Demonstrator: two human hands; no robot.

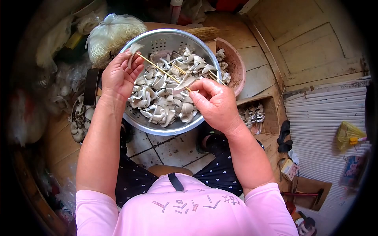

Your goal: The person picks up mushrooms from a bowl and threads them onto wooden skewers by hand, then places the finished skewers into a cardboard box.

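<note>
My left hand [117, 76] is closed in a pinch on a grey-white mushroom piece [136, 48], which is at the far tip of a thin wooden skewer [159, 70]. My right hand [215, 103] grips the skewer's near end, where another mushroom piece [185, 83] sits by my thumb and fingers. Below both hands, a metal colander [167, 36] holds a heap of torn mushroom pieces [157, 104], apparently oyster mushrooms. A few loose skewers [178, 68] lie on the heap.
Behind the colander's right side is a pink basin [238, 72] with more mushroom pieces. An open box [271, 118] at right contains several threaded mushroom skewers [253, 115]. A stuffed plastic bag [114, 37] stands at back left; mushrooms [78, 128] lie left of my forearm.
</note>
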